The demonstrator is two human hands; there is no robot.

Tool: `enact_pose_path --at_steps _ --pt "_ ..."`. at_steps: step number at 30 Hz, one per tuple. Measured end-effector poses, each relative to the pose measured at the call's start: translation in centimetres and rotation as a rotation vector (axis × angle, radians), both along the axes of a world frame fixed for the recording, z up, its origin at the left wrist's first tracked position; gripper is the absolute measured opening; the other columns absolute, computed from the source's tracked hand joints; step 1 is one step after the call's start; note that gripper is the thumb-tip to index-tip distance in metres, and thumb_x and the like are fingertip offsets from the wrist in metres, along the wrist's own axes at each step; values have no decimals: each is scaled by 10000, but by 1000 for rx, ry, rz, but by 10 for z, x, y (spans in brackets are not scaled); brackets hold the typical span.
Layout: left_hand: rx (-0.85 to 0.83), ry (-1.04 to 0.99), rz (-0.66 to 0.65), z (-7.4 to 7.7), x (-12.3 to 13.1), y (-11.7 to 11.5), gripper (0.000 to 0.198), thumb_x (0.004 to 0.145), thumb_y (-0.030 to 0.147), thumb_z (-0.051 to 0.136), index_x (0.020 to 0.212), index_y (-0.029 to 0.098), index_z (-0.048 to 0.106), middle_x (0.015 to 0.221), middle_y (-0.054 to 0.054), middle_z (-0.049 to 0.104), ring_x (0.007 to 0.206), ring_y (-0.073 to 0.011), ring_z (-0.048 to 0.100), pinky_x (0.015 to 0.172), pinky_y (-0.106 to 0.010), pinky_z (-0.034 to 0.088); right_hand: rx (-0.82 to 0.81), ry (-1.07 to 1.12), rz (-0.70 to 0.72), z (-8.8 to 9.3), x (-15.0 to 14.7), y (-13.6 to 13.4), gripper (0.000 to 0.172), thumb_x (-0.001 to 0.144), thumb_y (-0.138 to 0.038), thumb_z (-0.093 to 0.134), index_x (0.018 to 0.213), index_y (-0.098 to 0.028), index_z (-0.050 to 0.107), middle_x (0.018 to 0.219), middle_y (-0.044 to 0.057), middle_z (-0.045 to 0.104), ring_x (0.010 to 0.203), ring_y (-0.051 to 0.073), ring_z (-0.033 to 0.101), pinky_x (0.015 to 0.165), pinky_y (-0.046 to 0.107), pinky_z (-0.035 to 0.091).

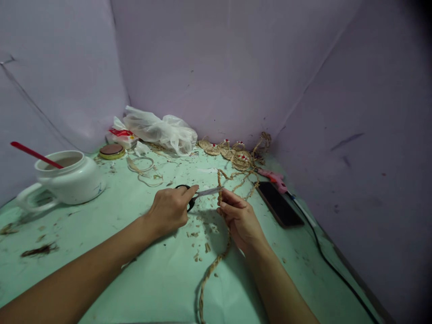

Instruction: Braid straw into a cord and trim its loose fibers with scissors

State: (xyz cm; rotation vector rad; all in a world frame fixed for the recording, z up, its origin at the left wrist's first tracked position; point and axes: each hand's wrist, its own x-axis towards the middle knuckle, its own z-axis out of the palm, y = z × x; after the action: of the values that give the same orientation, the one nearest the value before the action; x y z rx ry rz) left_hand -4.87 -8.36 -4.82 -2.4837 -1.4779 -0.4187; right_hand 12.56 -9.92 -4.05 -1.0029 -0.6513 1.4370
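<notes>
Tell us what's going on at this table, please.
A person's left hand holds scissors right at a braided rope, which the right hand pinches. Whether the scissors are cutting is unclear. The rope trails over the table toward the near side. A phone lies to the right; a white mug stands to the left.

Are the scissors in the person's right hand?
No, the left hand holds the scissors, while the right hand holds the braided cord.

Scissors seemingly against braided cord
</notes>
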Motion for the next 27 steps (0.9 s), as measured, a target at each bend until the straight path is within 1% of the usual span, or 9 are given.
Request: enact_pose_path --at_steps 6,8,11,13,16,20,23,27 --pt "-22 -12 -16 1 -2 0 530 696 113 395 1214 209 458 801 -39 638 681 -200 596 566 -291 418 -4 19 21 1 0 -1 316 475 -73 686 769 -190 696 653 -33 593 564 70 481 553 211 384" --pt "-58 -109 -12 0 -2 1 502 699 117 396 1181 230 483 844 -28 654 740 -194 608 617 -289 440 -4 39 40 3 0 -1 328 478 -67 681 783 -188 697 662 -29 595 570 71 481 553 207 388" --pt "-104 -325 5 -1 -3 2 439 707 162 424 1126 260 507 985 7 651 868 -168 602 725 -267 450 -1 69 68 4 0 -1 349 475 -62 680 801 -186 696 684 -24 598 570 67 481 540 195 390" --pt "-108 -377 3 0 -3 2 450 694 197 455 1139 252 494 1053 6 628 920 -171 587 765 -270 445 7 79 80 4 0 -1 359 471 -63 682 808 -186 693 701 -22 598 574 64 484 531 183 390" --pt "-95 -273 -26 2 -1 -1 522 663 199 471 1184 226 467 1013 -24 629 904 -206 584 750 -308 446 15 64 89 3 -1 -2 365 477 -74 683 822 -193 690 686 -30 582 559 57 477 525 177 395" --pt "-57 -113 -41 4 4 -7 557 661 189 455 1217 211 440 885 -38 621 793 -228 586 662 -335 444 21 6 58 1 -2 -3 357 487 -92 689 827 -202 688 651 -44 553 553 59 471 592 214 434" --pt "-45 -76 -38 5 5 -8 551 673 180 442 1223 206 428 876 -40 614 775 -224 586 641 -329 439 53 -35 44 0 -3 -3 320 492 -98 691 796 -197 688 663 -40 547 572 69 471 615 239 438" --pt "-67 -58 -27 3 4 -6 546 683 154 426 1225 216 414 872 -39 622 764 -208 591 622 -304 427 98 -89 57 -3 -3 -2 262 508 -104 677 753 -198 688 634 -43 523 558 72 456 581 230 419"
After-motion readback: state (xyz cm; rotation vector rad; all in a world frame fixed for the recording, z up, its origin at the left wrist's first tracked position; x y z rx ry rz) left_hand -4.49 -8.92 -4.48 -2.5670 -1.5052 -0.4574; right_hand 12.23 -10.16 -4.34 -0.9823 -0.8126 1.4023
